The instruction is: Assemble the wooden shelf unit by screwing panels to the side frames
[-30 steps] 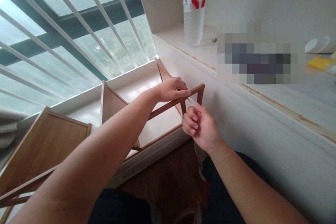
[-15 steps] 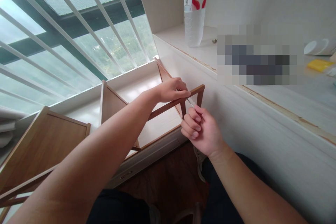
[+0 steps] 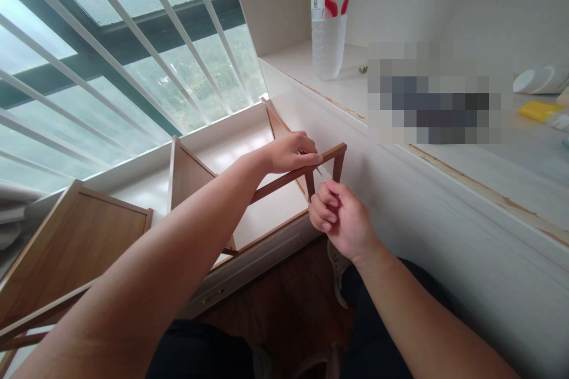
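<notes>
My left hand (image 3: 294,151) is closed over the top bar of a brown wooden frame (image 3: 279,182), close to the joint where an upright meets it. Below and right of it, my right hand (image 3: 343,216) is a curled fist round a thin metal tool (image 3: 322,173). Only a short shiny shaft of this tool shows, reaching up to the bar beside my left thumb; the rest is hidden in my fingers, so its exact kind is unclear. The frame belongs to a wooden rack with upright panels (image 3: 189,180) that rests on the white window ledge.
On the shelf at right stand a water bottle (image 3: 329,29) and a small metal piece (image 3: 363,69), with a white cylinder (image 3: 536,79) and a yellow item (image 3: 540,110) farther right. A blurred patch hides part of this shelf. Barred windows (image 3: 146,41) fill the left. Dark floor (image 3: 284,290) lies below.
My right hand has shifted slightly and turned a little at the wrist, with the metal tool still in it. My left hand and the wooden frame stay where they were.
</notes>
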`<state>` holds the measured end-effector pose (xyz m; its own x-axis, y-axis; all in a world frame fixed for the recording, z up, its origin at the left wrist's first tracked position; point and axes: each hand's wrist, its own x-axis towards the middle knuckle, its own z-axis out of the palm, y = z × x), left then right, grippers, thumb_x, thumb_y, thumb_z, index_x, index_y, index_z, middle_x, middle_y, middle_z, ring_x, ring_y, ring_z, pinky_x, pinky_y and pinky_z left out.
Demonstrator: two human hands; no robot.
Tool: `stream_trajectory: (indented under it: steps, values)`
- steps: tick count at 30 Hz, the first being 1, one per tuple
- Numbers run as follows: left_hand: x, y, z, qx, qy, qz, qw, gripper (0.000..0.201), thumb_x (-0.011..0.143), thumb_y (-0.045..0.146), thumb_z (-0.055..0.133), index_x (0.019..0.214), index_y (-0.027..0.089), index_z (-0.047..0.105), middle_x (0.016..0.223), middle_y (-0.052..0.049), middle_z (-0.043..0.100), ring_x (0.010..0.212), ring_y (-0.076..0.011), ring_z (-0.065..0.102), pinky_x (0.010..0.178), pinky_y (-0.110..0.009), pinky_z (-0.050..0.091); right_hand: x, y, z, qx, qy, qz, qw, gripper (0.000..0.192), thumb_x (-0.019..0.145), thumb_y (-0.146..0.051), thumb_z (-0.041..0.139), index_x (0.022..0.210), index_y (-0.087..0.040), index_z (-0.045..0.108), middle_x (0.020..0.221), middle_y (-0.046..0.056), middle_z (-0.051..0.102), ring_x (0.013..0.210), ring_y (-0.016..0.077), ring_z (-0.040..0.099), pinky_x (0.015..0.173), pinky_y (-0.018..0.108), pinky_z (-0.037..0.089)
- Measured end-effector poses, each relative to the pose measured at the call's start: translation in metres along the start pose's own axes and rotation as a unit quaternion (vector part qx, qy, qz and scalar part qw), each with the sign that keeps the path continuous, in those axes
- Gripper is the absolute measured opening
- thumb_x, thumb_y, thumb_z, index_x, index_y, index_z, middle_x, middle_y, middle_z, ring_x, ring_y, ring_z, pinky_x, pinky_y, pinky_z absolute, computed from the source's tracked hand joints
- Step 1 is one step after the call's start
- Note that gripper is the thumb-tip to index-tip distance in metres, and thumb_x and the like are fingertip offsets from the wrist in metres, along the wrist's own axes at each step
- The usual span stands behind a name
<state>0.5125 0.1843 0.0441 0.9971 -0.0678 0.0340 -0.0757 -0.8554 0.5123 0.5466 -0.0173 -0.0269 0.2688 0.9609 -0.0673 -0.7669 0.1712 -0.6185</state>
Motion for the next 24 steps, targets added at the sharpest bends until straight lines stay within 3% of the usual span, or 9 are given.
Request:
stream_trajectory:
  steps: [6, 14, 24]
  values:
    - [0.0, 0.001, -0.001, -0.001, 0.005, 0.004, 1.0, 0.043, 0.091, 0.043, 0.055, 0.055, 0.02, 0.05, 0.059, -0.003, 0.054, 0.069, -0.0168, 0.047, 0.082, -0.032, 0.043, 0.003, 0.005, -0.002, -0.061, 0.035, -0.054, 0.996, 0.045, 0.091, -0.044, 0.06, 0.059, -0.023, 0.037, 0.046, -0.007, 0.033, 0.039, 0.0082, 0.031, 0.043, 0.023, 0.022]
    - [0.0, 0.001, -0.001, 0.003, -0.003, 0.008, 1.0, 0.043, 0.092, 0.044, 0.053, 0.056, 0.02, 0.049, 0.058, -0.001, 0.053, 0.066, -0.0155, 0.047, 0.082, -0.031, 0.043, 0.006, 0.009, -0.011, -0.144, 0.103, -0.154, 0.972, 0.032, 0.093, -0.039, 0.065, 0.075, -0.024, 0.043, 0.05, -0.01, 0.036, 0.042, 0.0082, 0.032, 0.042, 0.022, 0.023]
    - [-0.001, 0.0, -0.001, 0.01, -0.004, 0.006, 1.0, 0.044, 0.093, 0.044, 0.052, 0.056, 0.02, 0.05, 0.061, -0.003, 0.055, 0.07, -0.0163, 0.048, 0.081, -0.032, 0.043, 0.004, 0.011, -0.018, -0.29, 0.138, -0.232, 0.918, 0.03, 0.097, -0.044, 0.066, 0.082, -0.024, 0.05, 0.054, -0.009, 0.039, 0.048, 0.0103, 0.034, 0.047, 0.025, 0.027]
